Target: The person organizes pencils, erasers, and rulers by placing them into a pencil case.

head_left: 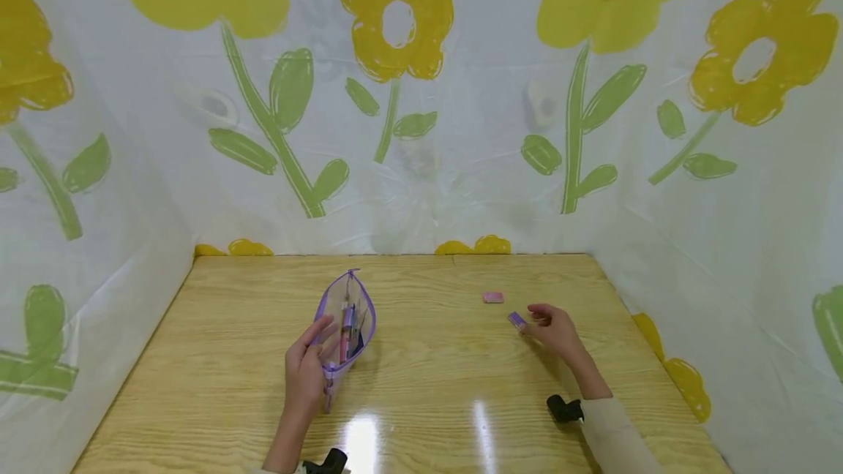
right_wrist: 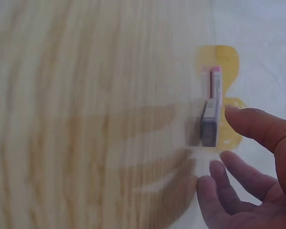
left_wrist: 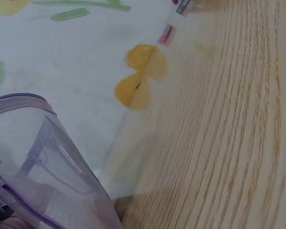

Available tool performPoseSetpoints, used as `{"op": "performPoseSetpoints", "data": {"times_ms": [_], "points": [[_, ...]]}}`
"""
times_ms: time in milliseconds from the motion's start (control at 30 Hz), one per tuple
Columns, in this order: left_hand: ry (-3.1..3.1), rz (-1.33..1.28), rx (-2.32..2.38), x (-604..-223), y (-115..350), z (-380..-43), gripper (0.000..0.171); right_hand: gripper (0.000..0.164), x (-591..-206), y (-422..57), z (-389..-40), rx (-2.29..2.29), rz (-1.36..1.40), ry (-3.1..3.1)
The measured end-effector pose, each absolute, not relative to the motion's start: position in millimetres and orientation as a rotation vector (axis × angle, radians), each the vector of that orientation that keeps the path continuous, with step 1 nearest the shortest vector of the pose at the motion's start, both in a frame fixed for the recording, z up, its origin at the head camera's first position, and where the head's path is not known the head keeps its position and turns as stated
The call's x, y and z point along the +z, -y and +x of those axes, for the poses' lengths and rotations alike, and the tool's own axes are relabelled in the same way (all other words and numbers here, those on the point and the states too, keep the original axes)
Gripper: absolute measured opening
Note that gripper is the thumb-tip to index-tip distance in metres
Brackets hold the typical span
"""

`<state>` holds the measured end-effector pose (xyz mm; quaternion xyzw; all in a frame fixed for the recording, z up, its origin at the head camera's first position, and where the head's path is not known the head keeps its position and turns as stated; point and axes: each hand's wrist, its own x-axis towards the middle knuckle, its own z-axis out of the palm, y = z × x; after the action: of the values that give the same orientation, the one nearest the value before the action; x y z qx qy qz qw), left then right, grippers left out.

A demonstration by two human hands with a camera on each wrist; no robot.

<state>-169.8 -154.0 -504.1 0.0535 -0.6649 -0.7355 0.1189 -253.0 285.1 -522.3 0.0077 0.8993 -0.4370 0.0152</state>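
Note:
A see-through mesh pencil pouch with purple zipper edging gapes open in my left hand. Thumb and fingers grip its near left side. Inside lie pens and other small stationery, partly blurred by the mesh. Over on the right, a small purple block like an eraser rests on the table by the fingertips of my right hand. The right wrist view shows that hand's thumb and fingers spread, with a gap between them and the eraser. A pink eraser-like block lies just beyond.
The wood-grain table is enclosed at the back and sides by a white cloth printed with yellow flowers. Dark wrist devices sit on both wrists. Light glares off the table's near part.

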Motion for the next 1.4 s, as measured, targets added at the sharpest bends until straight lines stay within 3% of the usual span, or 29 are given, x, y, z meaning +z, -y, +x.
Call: {"op": "performPoseSetpoints", "data": {"times_ms": [967,1400], "points": [[1.967,0.175,-2.161,-503.2,150.9,-168.6,0.056,0.027,-526.0,-284.2,-261.5,-1.229,0.049,-2.825],[2.008,0.157,-2.132,-505.4,150.9,-168.4,0.056,0.028,-520.6,-276.8,-256.4,-1.309,0.024,-2.771]]}}
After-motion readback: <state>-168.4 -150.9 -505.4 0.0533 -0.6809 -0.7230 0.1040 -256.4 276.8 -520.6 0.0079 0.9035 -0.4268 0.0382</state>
